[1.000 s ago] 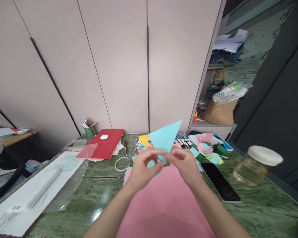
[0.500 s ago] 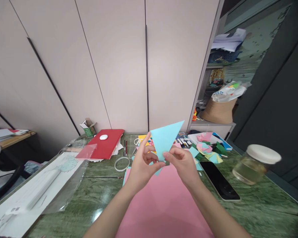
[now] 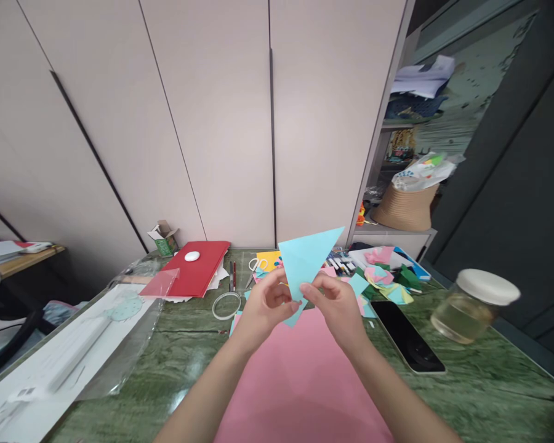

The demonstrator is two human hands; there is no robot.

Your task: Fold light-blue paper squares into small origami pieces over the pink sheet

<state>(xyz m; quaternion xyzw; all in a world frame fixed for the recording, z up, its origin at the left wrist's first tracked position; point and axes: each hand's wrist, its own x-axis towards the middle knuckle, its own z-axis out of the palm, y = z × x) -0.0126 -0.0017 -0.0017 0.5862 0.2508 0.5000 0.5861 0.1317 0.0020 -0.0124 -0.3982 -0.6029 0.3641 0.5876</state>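
Note:
A light-blue sheet of folded paper [image 3: 307, 255] is held up above a large pink sheet [image 3: 305, 381]. It widens toward the top, with a pointed corner at the upper right and a smaller flap showing below my fingers. My left hand [image 3: 270, 307] pinches its lower left part between thumb and curled fingers. From the other side, my right hand [image 3: 335, 301] grips the lower right edge, thumb on the near face. The fingers behind the paper are partly hidden.
Right of my hands lie a black phone [image 3: 406, 335], a lidded jar of liquid [image 3: 473, 307] and crumpled coloured paper pieces [image 3: 385, 277]. To the left are a tape roll [image 3: 226, 306], white-handled scissors [image 3: 257, 266], a red folder [image 3: 198, 277] and a clear plastic sleeve [image 3: 133, 351].
My left index finger has come down from the paper's upper left edge and is now curled lower. The paper stays in both hands, nearly in the same place.

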